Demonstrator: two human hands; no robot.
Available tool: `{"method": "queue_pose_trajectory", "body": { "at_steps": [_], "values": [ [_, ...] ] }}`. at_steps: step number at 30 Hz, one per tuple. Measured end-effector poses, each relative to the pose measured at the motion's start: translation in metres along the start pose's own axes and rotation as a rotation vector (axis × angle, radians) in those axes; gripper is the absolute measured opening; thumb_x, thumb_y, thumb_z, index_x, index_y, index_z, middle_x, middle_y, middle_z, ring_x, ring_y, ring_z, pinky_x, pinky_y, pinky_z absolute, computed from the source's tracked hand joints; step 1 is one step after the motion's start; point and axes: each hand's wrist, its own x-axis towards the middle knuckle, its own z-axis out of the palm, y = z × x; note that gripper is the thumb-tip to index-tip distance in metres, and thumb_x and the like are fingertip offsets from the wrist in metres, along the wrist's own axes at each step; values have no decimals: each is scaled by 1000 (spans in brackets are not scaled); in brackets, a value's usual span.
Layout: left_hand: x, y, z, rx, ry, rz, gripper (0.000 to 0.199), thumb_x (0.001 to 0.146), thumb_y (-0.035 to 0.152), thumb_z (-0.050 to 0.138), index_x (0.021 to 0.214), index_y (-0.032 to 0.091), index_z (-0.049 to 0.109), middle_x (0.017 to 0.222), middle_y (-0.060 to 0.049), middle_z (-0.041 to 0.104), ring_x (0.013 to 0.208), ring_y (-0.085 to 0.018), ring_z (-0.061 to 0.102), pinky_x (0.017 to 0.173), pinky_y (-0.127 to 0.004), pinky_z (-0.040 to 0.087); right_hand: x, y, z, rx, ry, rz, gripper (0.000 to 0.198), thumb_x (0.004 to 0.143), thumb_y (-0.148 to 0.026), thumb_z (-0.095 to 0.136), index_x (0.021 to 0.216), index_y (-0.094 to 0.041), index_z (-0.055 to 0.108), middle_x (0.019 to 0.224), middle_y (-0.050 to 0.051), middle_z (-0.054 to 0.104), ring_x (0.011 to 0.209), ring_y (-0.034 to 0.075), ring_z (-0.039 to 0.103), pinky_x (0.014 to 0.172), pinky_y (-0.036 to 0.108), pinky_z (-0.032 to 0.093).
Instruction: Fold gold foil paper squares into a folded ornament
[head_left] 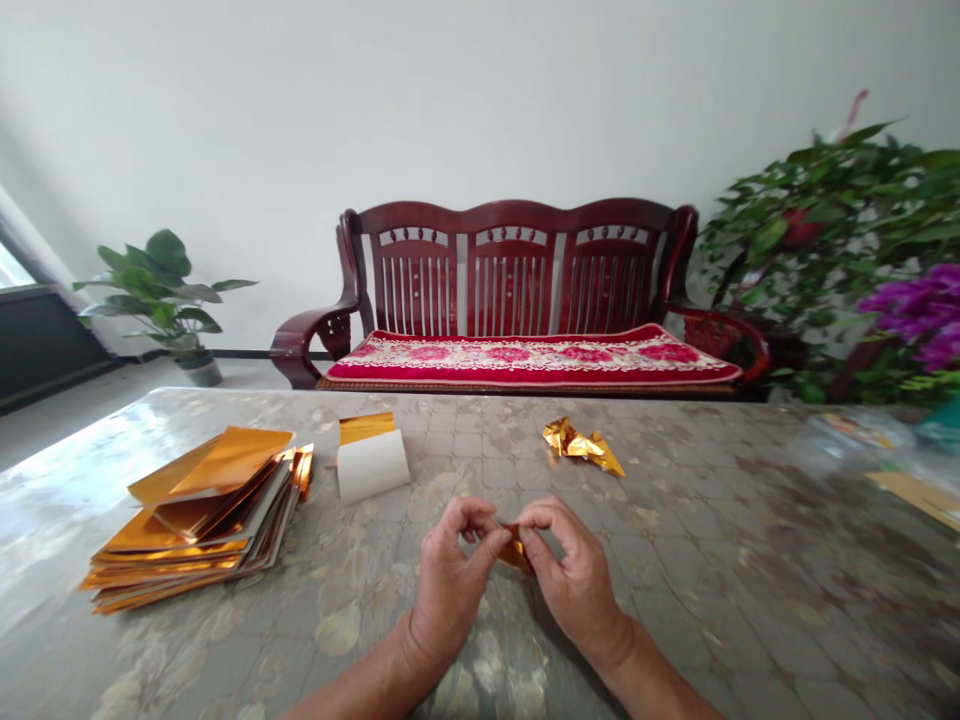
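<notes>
Left hand (455, 565) and right hand (576, 572) pinch gold foil (516, 553) — squarely between both hands.

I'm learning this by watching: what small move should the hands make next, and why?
Probably pinch and fold the gold foil piece a little at its upper edge: the left hand and right hand both hold it there by the fingertips, close together, while its lower part shows free beneath them.

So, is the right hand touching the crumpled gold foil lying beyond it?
Apart: the head view shows patterned tabletop between the right hand and the crumpled gold foil.
</notes>
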Motion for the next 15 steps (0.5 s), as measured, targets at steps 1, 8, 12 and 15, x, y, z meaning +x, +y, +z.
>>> {"method": "queue_pose_trajectory", "body": {
  "at_steps": [1, 8, 12, 15],
  "values": [
    [0, 0, 0, -7, 0, 14, 15, 79, 14, 68, 93, 20, 65, 65, 6, 62, 62, -11, 57, 66, -22, 46, 0, 0, 0, -5, -5, 3, 12, 94, -20, 53, 83, -22, 59, 81, 0, 61, 78, 15, 59, 74, 26, 46],
    [2, 5, -3, 121, -83, 149, 10, 85, 16, 66, 79, 22, 71, 73, 2, 63, 71, -13, 58, 69, -23, 45, 0, 1, 0, -27, -19, 9, 15, 95, -23, 50, 82, -22, 57, 79, 0, 59, 77, 15, 57, 73, 26, 44],
    [3, 6, -4, 145, -68, 176, 8, 86, 19, 65, 79, 21, 67, 80, 0, 63, 81, -15, 60, 77, -26, 46, -1, 2, -1, -65, -47, 21, 17, 96, -24, 49, 81, -22, 56, 77, 0, 59, 76, 15, 57, 73, 27, 42],
    [3, 4, -3, 152, -117, 115, 9, 87, 21, 63, 77, 20, 64, 78, 1, 65, 78, -15, 61, 76, -26, 45, -1, 3, -1, -88, -65, 44, 17, 96, -25, 48, 81, -22, 55, 77, 0, 58, 77, 16, 56, 73, 27, 41]
  ]
}}
